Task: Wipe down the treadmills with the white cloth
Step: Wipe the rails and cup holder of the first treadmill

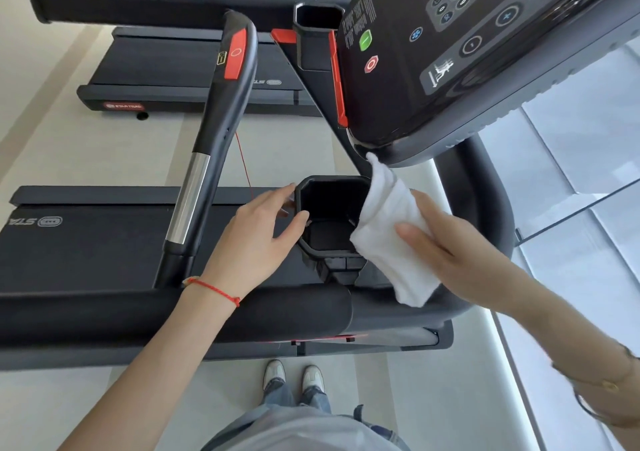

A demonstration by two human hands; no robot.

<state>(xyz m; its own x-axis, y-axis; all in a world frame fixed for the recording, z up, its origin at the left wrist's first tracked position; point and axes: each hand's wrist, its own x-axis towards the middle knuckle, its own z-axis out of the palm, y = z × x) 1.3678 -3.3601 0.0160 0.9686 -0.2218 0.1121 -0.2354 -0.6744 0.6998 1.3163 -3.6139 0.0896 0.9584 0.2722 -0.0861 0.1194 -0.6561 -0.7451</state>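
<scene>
The white cloth [391,229] sits a little right of the frame's centre, folded into a long pad that runs from the lower edge of the treadmill's console [485,52] down to the curved front handlebar [485,215]. Its upper tip touches the underside of the console; its left edge lies against the right rim of the black cup holder [332,222]. The right hand [450,242] comes in from the lower right and lies flat on top of the cloth, fingers stretched out and close together, pressing it down rather than curled around it; the thumb's hold underneath cannot be seen.

The left hand [263,232] reaches up from the lower left and rests at the left rim of the cup holder, fingers loosely spread and slightly bent, thumb tip on the rim, holding nothing closed in its grasp. A red string bracelet [214,288] circles that wrist.

To the left of the cup holder a black side handrail [214,132] with a silver section and a red panel rises toward the upper middle of the frame. The console fills the upper right, showing a green button [365,40] and a red stop button [371,64]. A second treadmill [187,69] stands in the upper left on the pale floor [104,152]. At the bottom centre are the person's white shoes [294,376] and jeans.
</scene>
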